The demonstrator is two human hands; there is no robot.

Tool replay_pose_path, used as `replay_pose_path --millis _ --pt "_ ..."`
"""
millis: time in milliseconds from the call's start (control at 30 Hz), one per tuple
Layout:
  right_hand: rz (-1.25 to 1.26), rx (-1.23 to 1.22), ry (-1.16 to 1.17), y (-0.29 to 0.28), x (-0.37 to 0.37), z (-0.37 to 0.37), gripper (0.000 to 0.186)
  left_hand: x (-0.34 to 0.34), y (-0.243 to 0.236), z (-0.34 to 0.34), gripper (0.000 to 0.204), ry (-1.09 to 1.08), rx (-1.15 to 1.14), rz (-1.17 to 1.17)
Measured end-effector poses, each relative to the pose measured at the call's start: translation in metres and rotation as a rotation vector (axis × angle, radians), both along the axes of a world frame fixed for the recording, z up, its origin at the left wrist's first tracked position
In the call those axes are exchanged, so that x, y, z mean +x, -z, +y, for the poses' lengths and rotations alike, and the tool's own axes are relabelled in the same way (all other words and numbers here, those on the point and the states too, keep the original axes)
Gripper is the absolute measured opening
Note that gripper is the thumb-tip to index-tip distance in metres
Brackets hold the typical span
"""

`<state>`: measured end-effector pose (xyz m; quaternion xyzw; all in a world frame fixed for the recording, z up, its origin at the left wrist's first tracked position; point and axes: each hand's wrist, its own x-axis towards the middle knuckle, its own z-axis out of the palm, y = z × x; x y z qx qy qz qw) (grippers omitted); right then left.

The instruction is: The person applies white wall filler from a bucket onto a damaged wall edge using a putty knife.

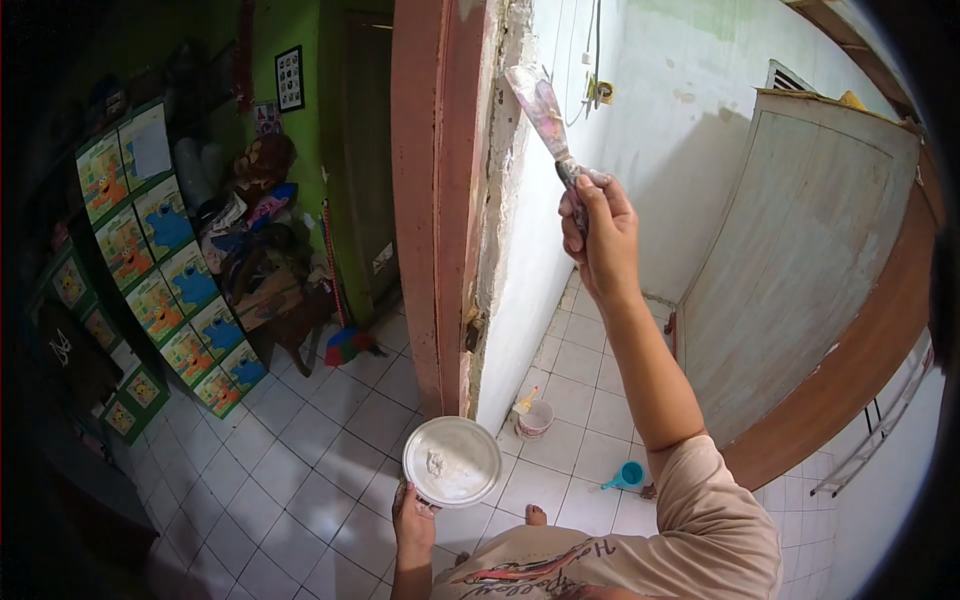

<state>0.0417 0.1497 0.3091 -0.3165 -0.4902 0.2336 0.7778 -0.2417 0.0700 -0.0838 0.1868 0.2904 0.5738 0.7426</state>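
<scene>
My right hand (603, 235) is raised and closed round the dark handle of a putty knife (545, 112). Its wide blade is smeared with white and pinkish filler and points up and to the left. The blade tip lies over the rough, plastered wall edge (494, 200) beside a pink door frame (435, 200); whether it touches I cannot tell. Low down, my left hand (414, 520) grips the rim of a round white lid (470, 470). A small lump of white putty (436, 463) sits on the lid, left of its middle.
A white tub (534, 420) and a turquoise dipper (627, 476) stand on the tiled floor. Patterned drawers (165, 260), a clothes heap (265, 230) and a colourful duster (350, 345) are at left. A large pale panel (800, 230) and a ladder (880, 425) are at right.
</scene>
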Motion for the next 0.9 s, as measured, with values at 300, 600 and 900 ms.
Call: replay_pose_path --millis 300,600,900 --pt "0.025 -0.092 -0.064 0.074 -0.001 0.010 0.015 -0.001 0.000 -0.004 0.027 0.014 -0.026 -0.032" --pt "0.117 -0.044 -0.086 0.074 -0.001 0.001 0.014 -0.001 0.007 0.000 0.026 0.018 -0.007 -0.042" --pt "0.166 -0.229 -0.154 0.125 -0.006 -0.025 0.016 -0.002 0.006 -0.005 0.030 0.057 -0.004 -0.034"
